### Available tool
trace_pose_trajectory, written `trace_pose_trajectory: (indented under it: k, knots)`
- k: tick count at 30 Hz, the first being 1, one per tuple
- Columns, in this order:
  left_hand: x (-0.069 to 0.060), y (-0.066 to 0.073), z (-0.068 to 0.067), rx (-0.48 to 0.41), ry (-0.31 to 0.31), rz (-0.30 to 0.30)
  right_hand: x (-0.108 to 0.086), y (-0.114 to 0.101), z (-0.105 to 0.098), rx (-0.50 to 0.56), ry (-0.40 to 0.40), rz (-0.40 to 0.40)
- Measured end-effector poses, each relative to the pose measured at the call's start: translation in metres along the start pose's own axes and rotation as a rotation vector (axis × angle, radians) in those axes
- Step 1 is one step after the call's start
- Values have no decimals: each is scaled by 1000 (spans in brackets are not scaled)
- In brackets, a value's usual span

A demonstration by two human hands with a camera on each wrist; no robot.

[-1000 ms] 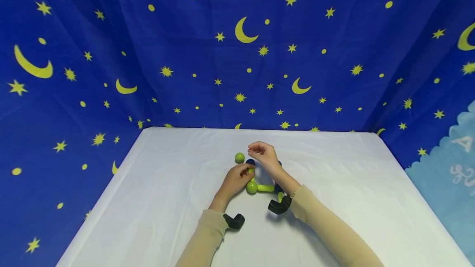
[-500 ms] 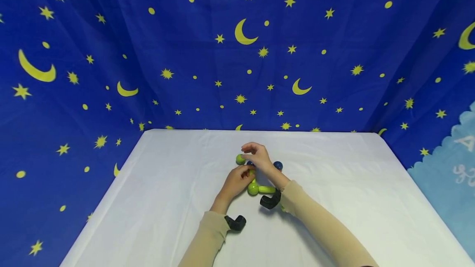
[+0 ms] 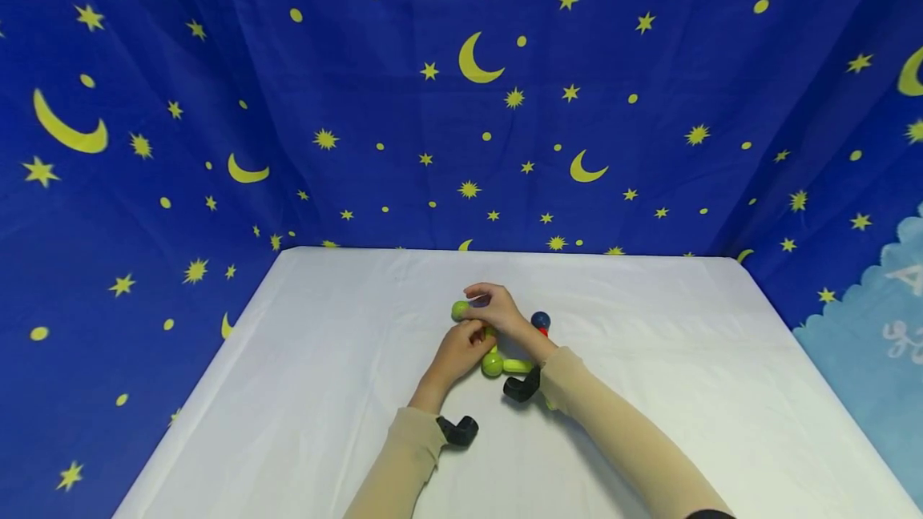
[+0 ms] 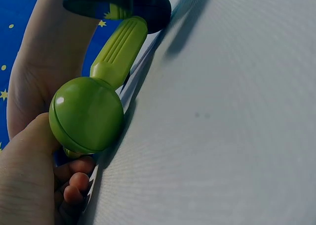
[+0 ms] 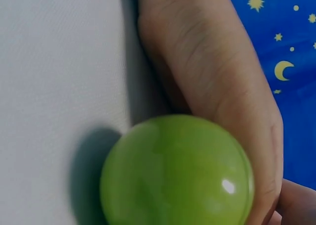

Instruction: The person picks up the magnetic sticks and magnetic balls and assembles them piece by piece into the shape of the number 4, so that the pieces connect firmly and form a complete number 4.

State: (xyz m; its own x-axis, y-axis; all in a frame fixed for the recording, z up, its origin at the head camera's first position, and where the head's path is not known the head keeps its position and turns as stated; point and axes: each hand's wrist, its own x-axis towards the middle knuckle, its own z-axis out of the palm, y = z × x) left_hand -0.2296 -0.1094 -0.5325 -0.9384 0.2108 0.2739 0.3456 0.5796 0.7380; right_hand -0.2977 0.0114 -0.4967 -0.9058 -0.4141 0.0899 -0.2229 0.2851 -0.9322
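Observation:
My left hand (image 3: 459,352) grips a yellow-green bar (image 3: 493,343) of a ball-and-bar building-toy frame. A green ball (image 4: 88,115) joins that bar to another yellow-green bar (image 4: 118,49), which runs to a dark blue ball (image 4: 152,11). Beyond the left hand, my right hand (image 3: 496,311) reaches to a second green ball (image 3: 460,310), its thumb at the ball's right side and its fingers bent above with a gap. The bar's far end is hidden under the hands. In the right wrist view, the joining green ball (image 5: 177,173) hides part of the hands.
Another blue ball (image 3: 541,319) with a red piece (image 3: 543,332) lies right of the right wrist. Black wrist cameras (image 3: 457,431) hang close to the toy. The white table (image 3: 346,359) ends at a blue curtain (image 3: 404,102) with stars and moons.
The right hand has moved left to the loose green ball, which has shifted slightly left. The blue ball on the right has come into view from behind the arm. The left hand stays put.

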Motion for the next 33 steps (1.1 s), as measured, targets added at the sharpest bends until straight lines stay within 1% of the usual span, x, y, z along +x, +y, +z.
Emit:
trace_pose_trajectory:
  k: [4,10,14,17,19,23,28,33]
  knots:
    - [0,1,-1,-8,2,8,3,-1,3,-37,-42,10]
    - [-1,0,0,-25,12,24,8,-6,7,-127,-134,-13]
    - [-1,0,0,-33,-1,20,11,-7,8,-144,-158,-17]
    - [-1,0,-1,-30,-4,1,12,-6,9,-156,-156,-20]
    - [0,0,-1,-22,-2,-1,13,-5,9,-167,-151,-21]
    - [0,0,-1,-15,6,23,14,-4,8,-174,-138,-27]
    - [0,1,-1,-13,6,37,12,-5,7,-136,-106,-8]
    - [1,2,-1,1,4,33,9,-5,3,-100,-61,4]
